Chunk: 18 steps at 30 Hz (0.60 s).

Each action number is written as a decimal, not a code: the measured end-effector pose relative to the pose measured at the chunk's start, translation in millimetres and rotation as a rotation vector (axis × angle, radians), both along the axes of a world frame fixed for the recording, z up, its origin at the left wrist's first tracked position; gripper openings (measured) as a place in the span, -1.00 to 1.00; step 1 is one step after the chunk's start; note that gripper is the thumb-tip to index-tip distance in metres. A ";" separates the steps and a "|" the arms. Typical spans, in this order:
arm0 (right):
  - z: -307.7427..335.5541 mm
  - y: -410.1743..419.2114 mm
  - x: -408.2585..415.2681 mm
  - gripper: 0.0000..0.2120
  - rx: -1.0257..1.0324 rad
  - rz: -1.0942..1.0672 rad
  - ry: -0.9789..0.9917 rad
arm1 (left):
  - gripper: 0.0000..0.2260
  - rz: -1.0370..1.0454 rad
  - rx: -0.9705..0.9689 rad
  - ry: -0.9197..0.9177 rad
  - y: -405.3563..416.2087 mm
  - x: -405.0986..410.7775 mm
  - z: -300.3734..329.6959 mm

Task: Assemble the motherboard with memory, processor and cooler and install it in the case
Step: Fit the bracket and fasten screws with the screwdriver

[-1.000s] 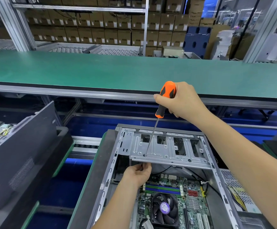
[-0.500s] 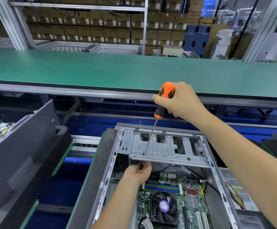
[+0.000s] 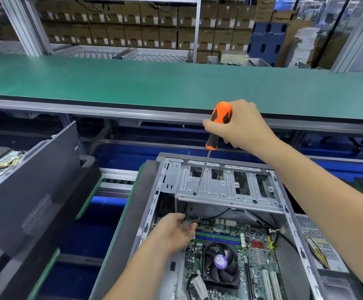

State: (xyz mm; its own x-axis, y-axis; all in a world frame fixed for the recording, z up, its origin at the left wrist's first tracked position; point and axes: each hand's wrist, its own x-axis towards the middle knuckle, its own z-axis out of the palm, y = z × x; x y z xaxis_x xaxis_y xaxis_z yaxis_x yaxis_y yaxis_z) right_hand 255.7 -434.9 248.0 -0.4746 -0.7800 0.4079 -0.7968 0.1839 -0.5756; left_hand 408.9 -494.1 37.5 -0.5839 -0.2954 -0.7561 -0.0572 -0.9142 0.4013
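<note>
Main risk: the long-shafted screwdriver with the orange-and-black handle (image 3: 218, 124) cams out of the hole in the perforated grey sheet-metal drive cage (image 3: 226, 187). The shaft leans off vertical under the right hand (image 3: 239, 124), which is wrapped tight round the handle, so any side load would likely skate the tip across the plate or drop it through a cutout toward the board below. Whether a screw sits under the tip can't be told; if one does and it's loose, it could fall onto the green motherboard (image 3: 232, 252) just beyond the left hand (image 3: 177, 231). Second risk: the left hand, blurred, fingers loosely bent near a black cable (image 3: 217, 215) at the board's far edge; grip can't be told, looks empty. A snag there could tug a connector. Contents: the open grey steel tower case (image 3: 150, 213) lies on its side and holds the motherboard flat on its floor, with green and blue memory slots (image 3: 218, 237) right of the left hand and the black fan cooler with purple hub (image 3: 220, 262) nearer the person. The drive cage spans the case's far end, below the right hand.
</note>
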 end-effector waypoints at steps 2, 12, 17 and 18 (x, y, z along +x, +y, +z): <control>-5.9 -4.4 2.4 -0.74 0.012 0.011 0.009 | -0.84 -0.517 -0.601 -0.346 2.4 10.2 -2.3; -25.4 -15.8 11.3 -0.69 0.038 0.006 0.059 | -0.44 -1.319 -1.439 -0.563 7.4 11.2 -20.2; -30.5 -16.8 12.0 -0.70 0.046 0.001 0.061 | -0.42 -1.476 -1.294 -0.583 11.3 -2.7 -21.8; -31.2 -16.7 11.7 -0.69 0.049 -0.003 0.066 | -0.42 -1.497 -1.298 -0.587 11.4 -2.8 -22.4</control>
